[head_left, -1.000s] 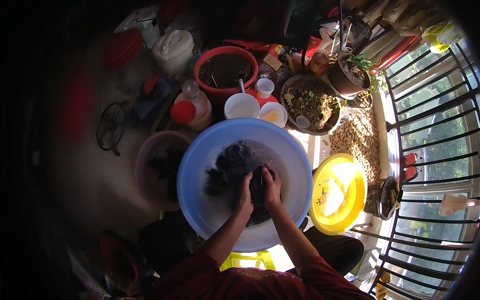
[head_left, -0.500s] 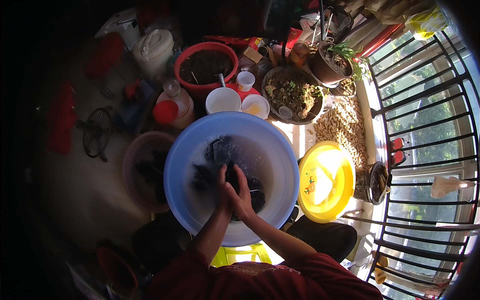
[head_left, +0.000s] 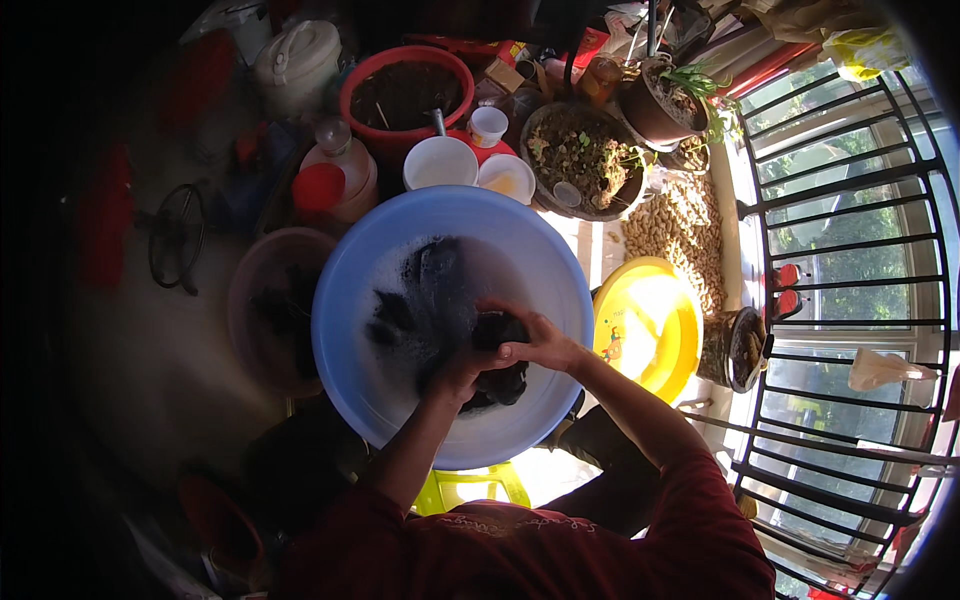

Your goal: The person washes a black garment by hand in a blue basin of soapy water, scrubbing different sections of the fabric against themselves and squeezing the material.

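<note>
In front of me stands a large blue basin (head_left: 338,385) of cloudy, soapy water. Bunched black cloth (head_left: 503,381) is squeezed between my two hands over its near right part. My right hand (head_left: 546,342) wraps round the bunch from the right, with thumb and fingers curled about it. From the left, my left hand (head_left: 466,373) grips its lower side, partly in shadow. More dark cloth (head_left: 436,265) floats in the water toward the far left side. The exact kind of garment cannot be made out.
A yellow basin (head_left: 686,297) lies to the right, close to the railing (head_left: 850,208). On the left a dim pinkish basin (head_left: 250,335) contains dark cloth. Beyond are white tubs (head_left: 440,166), a red pot of soil (head_left: 357,104) and a planter (head_left: 585,160). Peanuts (head_left: 680,232) cover the floor.
My hands were pressed together at the middle of the basin; they have moved apart and slightly right, now round bunched black cloth. The view has shifted a little.
</note>
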### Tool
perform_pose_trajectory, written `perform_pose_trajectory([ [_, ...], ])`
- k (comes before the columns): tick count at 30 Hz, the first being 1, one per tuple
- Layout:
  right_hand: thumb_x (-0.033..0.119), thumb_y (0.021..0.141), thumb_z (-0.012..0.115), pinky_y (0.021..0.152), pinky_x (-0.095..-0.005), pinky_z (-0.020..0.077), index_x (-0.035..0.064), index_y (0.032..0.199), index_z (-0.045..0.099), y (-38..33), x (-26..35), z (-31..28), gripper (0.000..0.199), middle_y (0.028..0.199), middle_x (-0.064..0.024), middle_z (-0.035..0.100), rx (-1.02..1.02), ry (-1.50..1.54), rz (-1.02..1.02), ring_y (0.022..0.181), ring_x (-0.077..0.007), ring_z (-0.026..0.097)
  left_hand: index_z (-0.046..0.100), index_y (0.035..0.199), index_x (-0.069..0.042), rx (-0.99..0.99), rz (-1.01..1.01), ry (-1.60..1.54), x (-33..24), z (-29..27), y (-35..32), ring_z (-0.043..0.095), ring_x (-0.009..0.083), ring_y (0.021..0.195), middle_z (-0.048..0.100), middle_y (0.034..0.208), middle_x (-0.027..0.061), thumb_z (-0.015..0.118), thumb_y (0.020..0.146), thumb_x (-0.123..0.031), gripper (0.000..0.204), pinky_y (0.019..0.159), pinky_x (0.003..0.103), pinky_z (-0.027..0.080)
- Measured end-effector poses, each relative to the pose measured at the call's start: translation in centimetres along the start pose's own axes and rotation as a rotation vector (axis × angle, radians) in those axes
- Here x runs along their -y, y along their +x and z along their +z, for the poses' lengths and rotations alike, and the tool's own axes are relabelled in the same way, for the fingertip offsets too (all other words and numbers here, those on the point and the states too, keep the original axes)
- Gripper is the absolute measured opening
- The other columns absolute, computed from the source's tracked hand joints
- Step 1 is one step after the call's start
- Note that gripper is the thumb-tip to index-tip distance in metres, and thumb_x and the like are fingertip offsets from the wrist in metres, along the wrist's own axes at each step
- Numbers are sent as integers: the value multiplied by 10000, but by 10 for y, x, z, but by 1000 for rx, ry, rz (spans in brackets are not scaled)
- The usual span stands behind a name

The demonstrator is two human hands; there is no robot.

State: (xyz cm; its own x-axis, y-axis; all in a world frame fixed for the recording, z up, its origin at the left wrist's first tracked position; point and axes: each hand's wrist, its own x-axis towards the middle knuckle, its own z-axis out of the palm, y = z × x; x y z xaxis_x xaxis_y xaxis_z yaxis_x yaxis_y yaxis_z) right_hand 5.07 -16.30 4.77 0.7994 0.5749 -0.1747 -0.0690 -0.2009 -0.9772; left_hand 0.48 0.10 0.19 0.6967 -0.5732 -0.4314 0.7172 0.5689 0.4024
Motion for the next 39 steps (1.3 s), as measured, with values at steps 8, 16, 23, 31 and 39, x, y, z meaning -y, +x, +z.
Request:
perform_pose_trajectory([
  [8, 113, 703, 760, 840, -344, 456, 19, 869, 653, -2, 59, 0, 219, 961, -119, 632, 317, 148, -69, 904, -231, 601, 432, 1255, -67, 180, 12, -156, 18, 28, -21, 610, 192, 964, 551, 1095, 78, 821, 575, -192, 793, 837, 342, 535],
  [16, 3, 740, 642, 741, -299, 461, 49, 735, 506, 6, 37, -11, 144, 806, -71, 580, 54, 267, 88, 778, -168, 564, 411, 1254, -63, 214, 7, 144, 7, 34, -13, 606, 164, 898, 593, 885, 52, 815, 573, -146, 796, 811, 270, 489],
  [23, 62, 689, 668, 649, -268, 473, 27, 710, 577, 38, 3, 8, 99, 686, -35, 602, 3, -140, 269, 667, -116, 573, 415, 1192, -36, -226, 66, 141, 40, 22, 11, 577, 160, 878, 542, 986, 77, 744, 590, -11, 686, 751, 287, 492],
  [31, 259, 767, 658, 735, -329, 487, 30, 947, 629, 60, -33, 41, 293, 807, -88, 651, -42, -565, 248, 773, -204, 624, 419, 1180, -78, -210, 438, -285, 80, -33, 48, 531, 121, 914, 499, 1036, 26, 669, 632, 104, 629, 683, 270, 485],
  [39, 609, 903, 253, 1004, -275, 327, 66, 1360, 385, 5, -76, 4, 722, 1281, -116, 493, 85, 1055, 79, 1163, -212, 479, 576, 934, -21, -272, 365, 47, -39, 67, -22, 574, 145, 603, 600, 774, 57, 696, 655, -13, 304, 540, 285, 469],
])
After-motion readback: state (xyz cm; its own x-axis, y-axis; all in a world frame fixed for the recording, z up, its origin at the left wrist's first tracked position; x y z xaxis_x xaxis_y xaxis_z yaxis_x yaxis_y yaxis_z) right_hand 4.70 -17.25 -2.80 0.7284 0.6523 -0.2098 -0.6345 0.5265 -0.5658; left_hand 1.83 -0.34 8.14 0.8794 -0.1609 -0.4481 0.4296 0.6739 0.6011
